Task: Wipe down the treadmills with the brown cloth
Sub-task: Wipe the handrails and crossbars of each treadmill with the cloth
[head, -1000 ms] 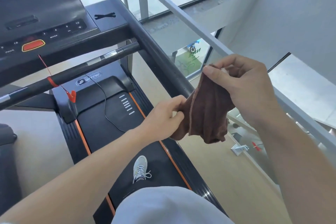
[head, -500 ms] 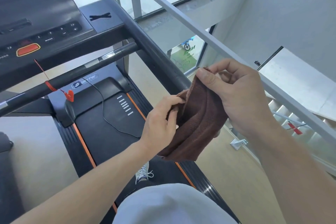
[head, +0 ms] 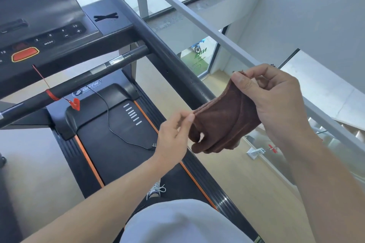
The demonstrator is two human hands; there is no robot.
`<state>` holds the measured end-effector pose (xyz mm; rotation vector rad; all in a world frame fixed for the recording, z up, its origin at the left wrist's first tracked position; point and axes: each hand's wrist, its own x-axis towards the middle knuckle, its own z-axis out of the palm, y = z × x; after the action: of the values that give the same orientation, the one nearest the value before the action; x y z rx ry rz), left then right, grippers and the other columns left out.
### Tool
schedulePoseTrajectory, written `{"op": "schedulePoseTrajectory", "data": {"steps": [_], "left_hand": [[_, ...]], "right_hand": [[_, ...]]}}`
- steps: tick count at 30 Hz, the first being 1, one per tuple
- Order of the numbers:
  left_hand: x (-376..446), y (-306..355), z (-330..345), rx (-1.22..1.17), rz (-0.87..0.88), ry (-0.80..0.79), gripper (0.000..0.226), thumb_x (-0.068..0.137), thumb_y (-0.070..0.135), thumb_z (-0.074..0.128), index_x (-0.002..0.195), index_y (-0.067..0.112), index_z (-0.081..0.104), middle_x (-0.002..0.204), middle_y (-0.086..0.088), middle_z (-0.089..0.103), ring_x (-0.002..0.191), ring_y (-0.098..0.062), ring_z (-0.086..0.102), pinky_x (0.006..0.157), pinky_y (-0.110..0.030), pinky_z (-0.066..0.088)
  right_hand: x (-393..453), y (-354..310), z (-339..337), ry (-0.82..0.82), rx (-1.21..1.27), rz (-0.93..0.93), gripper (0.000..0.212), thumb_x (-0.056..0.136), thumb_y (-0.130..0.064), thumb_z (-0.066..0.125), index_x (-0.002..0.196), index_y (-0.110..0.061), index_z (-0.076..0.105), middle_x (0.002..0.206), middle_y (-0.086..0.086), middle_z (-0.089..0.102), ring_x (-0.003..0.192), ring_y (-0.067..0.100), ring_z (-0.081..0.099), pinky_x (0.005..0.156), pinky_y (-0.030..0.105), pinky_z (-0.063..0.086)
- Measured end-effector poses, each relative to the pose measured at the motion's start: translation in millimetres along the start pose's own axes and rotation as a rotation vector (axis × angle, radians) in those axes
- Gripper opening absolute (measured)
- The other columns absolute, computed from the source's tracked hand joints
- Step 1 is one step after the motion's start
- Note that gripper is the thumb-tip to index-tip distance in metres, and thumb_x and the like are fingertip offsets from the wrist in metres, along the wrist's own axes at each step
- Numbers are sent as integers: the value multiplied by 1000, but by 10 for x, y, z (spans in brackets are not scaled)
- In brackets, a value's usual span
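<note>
A: Item one, fingers. Right hand (head: 276, 104): thumb and forefinger pinch the upper corner of the brown cloth (head: 223, 122), other fingers curled behind it.

B: And the left hand (head: 173, 134)?

A: Thumb and fingertips pinch the cloth's near edge, left corner. Cloth entry: folded, stretched between both hands in the air, lower part hanging loose (bunched at the bottom).

B: Location of cloth?

A: Just beside the lower end of the treadmill's (head: 118, 144) right handrail (head: 169, 59), whether touching it I cannot tell; above the belt's right edge.

B: Surroundings?

A: Console (head: 49, 31) at upper left with an orange-red button (head: 25, 54); red safety cord (head: 51, 92) with its clip hanging at the crossbar; thin black cable (head: 118, 134) lying on the belt; one laced shoe (head: 156, 190) on the belt; grey railing (head: 207, 23) to the right.
</note>
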<state>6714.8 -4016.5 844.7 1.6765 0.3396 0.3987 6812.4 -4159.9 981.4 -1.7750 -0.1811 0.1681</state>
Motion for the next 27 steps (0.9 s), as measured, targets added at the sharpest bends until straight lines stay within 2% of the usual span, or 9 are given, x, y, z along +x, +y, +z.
{"op": "schedulePoseTrajectory", "data": {"steps": [4, 8, 11, 13, 15, 18, 21, 25, 27], "left_hand": [[75, 125, -29, -69, -107, -77, 49, 111, 23, 37, 71, 42, 56, 63, 16, 52, 64, -8, 48, 66, -28, 39], [162, 87, -78, -10, -200, -230, 49, 108, 45, 36, 69, 31, 61, 67, 16, 54, 69, -9, 50, 73, -35, 41], [116, 9, -111, 92, -191, -407, 30, 101, 38, 62, 72, 42, 69, 66, 20, 64, 64, -1, 59, 67, -24, 47], [73, -91, -92, 203, -245, -530, 13, 80, 48, 83, 84, 38, 74, 75, 11, 75, 71, -11, 72, 72, -36, 60], [34, -192, -81, 323, -296, -591, 48, 66, 66, 81, 94, 28, 76, 83, 5, 78, 79, -16, 75, 79, -47, 61], [33, -249, -103, 316, -313, -527, 58, 60, 73, 83, 89, 23, 76, 82, 1, 77, 79, -21, 75, 76, -48, 61], [50, -174, -145, 259, -252, -490, 23, 71, 47, 91, 71, 35, 71, 68, 10, 71, 66, -9, 67, 67, -33, 58], [230, 10, -122, 284, -173, -343, 44, 74, 37, 91, 58, 29, 51, 54, 17, 50, 54, 0, 46, 55, -18, 36], [471, -21, -77, 360, -108, -136, 45, 74, 41, 90, 72, 30, 46, 65, 18, 52, 63, -2, 48, 60, -22, 39]], "right_hand": [[66, 109, -61, 60, -75, 9, 19, 82, -39, 86, 78, -26, 71, 73, 1, 71, 68, 18, 63, 71, 42, 53], [113, 162, -67, 114, -125, 9, 19, 82, -41, 85, 79, -27, 72, 71, -11, 72, 66, 9, 64, 70, 34, 52], [82, 161, -59, 63, -152, -14, 20, 82, -40, 84, 77, -27, 70, 64, -13, 68, 61, 7, 59, 61, 23, 46], [46, 159, -72, 27, -160, -26, 22, 80, -43, 83, 78, -25, 71, 65, -10, 70, 62, 8, 61, 59, 22, 47], [23, 153, -126, 23, -156, -26, 23, 78, -44, 83, 78, -24, 71, 66, -10, 70, 64, 8, 61, 61, 24, 48], [27, 213, -295, 53, -211, -14, 25, 79, -43, 86, 80, -22, 73, 65, -7, 68, 64, 12, 58, 65, 31, 46], [33, 261, -472, 77, -293, -6, 24, 78, -47, 86, 81, -26, 74, 69, -7, 70, 64, 9, 57, 64, 29, 44], [332, 264, -491, 113, -346, -68, 23, 80, -50, 84, 77, -30, 72, 70, -17, 68, 65, -1, 56, 62, 17, 44], [722, 382, -408, 135, -457, -118, 22, 84, -56, 76, 89, -34, 72, 83, -18, 68, 81, 3, 59, 80, 26, 51]]}}
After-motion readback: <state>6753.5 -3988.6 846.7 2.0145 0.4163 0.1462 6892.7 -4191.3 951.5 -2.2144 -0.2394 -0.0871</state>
